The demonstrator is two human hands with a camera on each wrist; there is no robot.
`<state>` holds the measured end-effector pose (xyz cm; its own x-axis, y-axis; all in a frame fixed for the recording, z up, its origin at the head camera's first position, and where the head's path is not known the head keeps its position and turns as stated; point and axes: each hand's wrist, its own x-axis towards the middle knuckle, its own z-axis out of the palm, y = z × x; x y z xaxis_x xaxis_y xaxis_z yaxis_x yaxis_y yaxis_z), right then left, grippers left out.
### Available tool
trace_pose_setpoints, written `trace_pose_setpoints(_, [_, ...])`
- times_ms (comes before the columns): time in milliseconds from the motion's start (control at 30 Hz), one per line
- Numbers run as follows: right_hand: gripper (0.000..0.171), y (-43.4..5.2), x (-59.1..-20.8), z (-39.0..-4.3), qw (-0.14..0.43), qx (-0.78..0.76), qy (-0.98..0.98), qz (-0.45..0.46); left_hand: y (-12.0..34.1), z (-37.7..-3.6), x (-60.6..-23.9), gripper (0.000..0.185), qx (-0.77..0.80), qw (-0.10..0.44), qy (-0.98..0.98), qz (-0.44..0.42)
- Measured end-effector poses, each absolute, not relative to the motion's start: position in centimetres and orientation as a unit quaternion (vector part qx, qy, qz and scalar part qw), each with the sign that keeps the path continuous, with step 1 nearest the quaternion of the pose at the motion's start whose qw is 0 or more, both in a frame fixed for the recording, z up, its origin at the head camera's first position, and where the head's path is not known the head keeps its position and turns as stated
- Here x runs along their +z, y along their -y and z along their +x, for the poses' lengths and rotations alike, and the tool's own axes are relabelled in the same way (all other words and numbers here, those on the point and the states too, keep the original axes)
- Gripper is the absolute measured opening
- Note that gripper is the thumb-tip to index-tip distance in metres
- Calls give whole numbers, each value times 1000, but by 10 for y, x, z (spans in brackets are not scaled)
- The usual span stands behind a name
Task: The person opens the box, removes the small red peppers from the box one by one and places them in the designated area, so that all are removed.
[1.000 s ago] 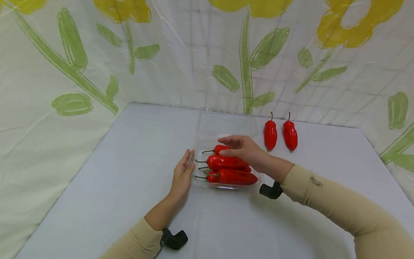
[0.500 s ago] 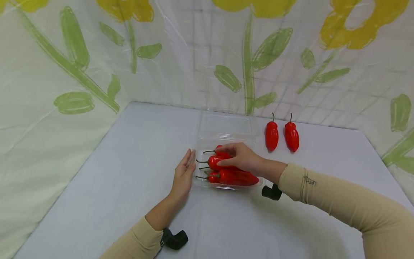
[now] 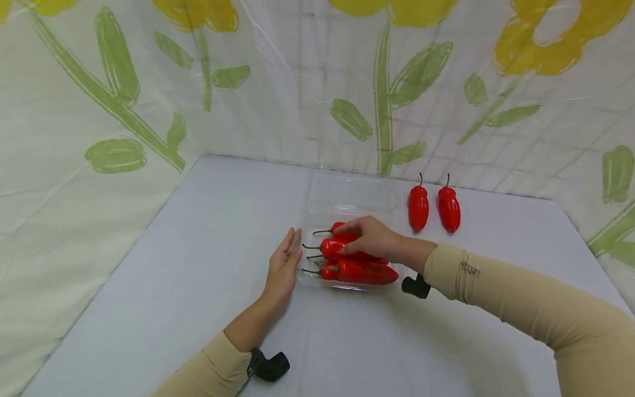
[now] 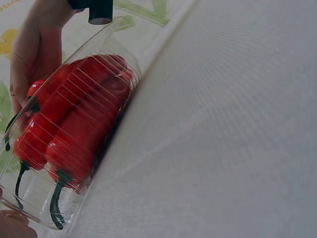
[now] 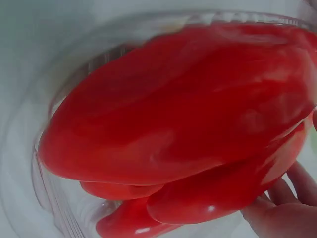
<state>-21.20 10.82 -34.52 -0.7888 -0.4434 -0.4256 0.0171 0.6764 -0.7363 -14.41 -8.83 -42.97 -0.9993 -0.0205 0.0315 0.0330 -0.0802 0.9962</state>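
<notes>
A clear plastic clamshell box (image 3: 350,190) lies with its lid folded back and holds several long red peppers with green stems. My left hand (image 3: 281,270) rests its straight fingers along the box's left side. From above, my right hand (image 3: 373,240) reaches into the box, thumb and fingers around the middle red pepper (image 3: 330,248). Behind that one lies another pepper (image 3: 338,226), partly hidden by the fingers. The front pepper (image 3: 368,272) lies along the near wall, atop another. In the left wrist view, stems (image 4: 57,203) show through the ribbed wall.
Two more red peppers, one on the left (image 3: 418,209) and one on the right (image 3: 448,210), lie on the white table (image 3: 233,220) beyond the box's right side. A flower-patterned curtain (image 3: 278,110) hangs behind the table's far edge. Black wrist cameras sit below both hands.
My right hand has come down and toward me from above the back pepper, its thumb and fingers closing about the middle pepper. My left hand stays against the box.
</notes>
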Motion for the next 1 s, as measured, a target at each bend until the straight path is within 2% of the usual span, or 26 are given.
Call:
trace_pose_setpoints(467, [51,-105,-346,-214,325,-345,-872,-126,88,-144,-429,54,-736,25,677,-11])
trace_pose_setpoints(700, [47,-107,-346,-214,324,-322,-877,-148,88,-144,-429,54,-733,23,680,-11])
trace_pose_setpoints(1000, [53,-109,-344,-216,305,-328,-876,-181,90,-144,-430,53,-734,20,678,-13])
